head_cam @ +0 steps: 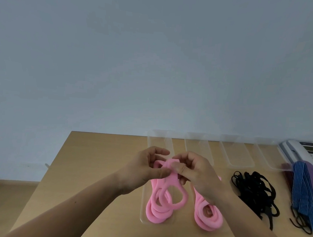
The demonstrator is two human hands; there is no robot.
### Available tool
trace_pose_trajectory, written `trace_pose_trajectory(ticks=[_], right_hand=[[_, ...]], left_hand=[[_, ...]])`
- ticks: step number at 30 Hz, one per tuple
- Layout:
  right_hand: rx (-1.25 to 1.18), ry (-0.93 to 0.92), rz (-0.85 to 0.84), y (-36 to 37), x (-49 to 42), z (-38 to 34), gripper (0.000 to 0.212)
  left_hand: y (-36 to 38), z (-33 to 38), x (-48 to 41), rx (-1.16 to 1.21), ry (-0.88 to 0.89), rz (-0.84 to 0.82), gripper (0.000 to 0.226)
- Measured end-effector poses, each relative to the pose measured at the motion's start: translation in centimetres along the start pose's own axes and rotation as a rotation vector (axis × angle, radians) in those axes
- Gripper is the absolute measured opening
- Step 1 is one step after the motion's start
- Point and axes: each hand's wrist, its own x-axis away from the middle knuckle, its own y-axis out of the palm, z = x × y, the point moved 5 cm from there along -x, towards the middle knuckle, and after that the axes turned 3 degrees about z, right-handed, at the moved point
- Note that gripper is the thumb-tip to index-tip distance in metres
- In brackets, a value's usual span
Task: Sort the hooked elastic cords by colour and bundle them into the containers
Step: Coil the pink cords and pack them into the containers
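Both hands meet just above the far end of the clear container (142, 207), and the purpose seems to be gathering. The left hand (146, 170) and right hand (198, 174) each pinch the top of the pink cord (155, 215) between thumb and forefinger, the other fingers loosely curled. Its loops hang together and settle into that container instead of sprawling. Holding the loops by one end likely keeps them aligned for bundling. A second pink bundle (208, 217) lies just right of the container, probably awaiting its turn. Further right, black cords (253, 190) and blue striped cords (303, 189) sit in separate heaps on the surface (96, 160), the colours already apart. Beyond the container stands a row of clear containers (236, 154), likely meant for those. No hooks show on the pink cord.
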Motion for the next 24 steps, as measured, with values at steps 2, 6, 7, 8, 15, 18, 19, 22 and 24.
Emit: trace_pose_trajectory(ticks=[2, 6, 7, 8, 15, 18, 19, 22, 24], right_hand=[[0.001, -0.019, 0.012, 0.0, 0.0, -0.1, 0.022], [0.012, -0.039, -0.003, 0.3, 0.0, 0.0, 0.031], [0.013, -0.045, -0.01, 0.3, 0.1, 0.1, 0.036], [0.006, -0.048, -0.022, 0.3, 0.1, 0.2, 0.04], [-0.02, -0.045, -0.039, 0.2, 0.0, 0.5, 0.045], [-0.012, -0.031, -0.044, -0.2, 0.0, 0.4, 0.046], [-0.025, -0.019, -0.054, -0.2, 0.0, 0.4, 0.044], [-0.076, 0.051, -0.044, -0.1, -0.1, 0.4, 0.045], [-0.049, 0.065, -0.028, -0.1, -0.2, 0.1, 0.045]], left_hand=[[0.0, 0.0, 0.0, -0.066, -0.04, -0.03, 0.039], [0.0, 0.6, -0.1, -0.087, -0.092, -0.058, 0.041], [0.0, 0.6, 0.0, -0.066, -0.111, -0.07, 0.041], [0.0, 0.5, 0.0, -0.028, -0.134, -0.082, 0.042], [0.2, 0.2, -0.2, 0.097, -0.173, -0.069, 0.045], [0.1, 0.5, -0.3, 0.127, -0.125, -0.055, 0.04], [0.0, 0.6, -0.4, 0.116, -0.103, -0.039, 0.037], [-0.3, 0.9, -0.6, -0.005, -0.032, 0.02, 0.025], [-0.2, 1.0, -0.7, -0.05, -0.005, 0.018, 0.024]])
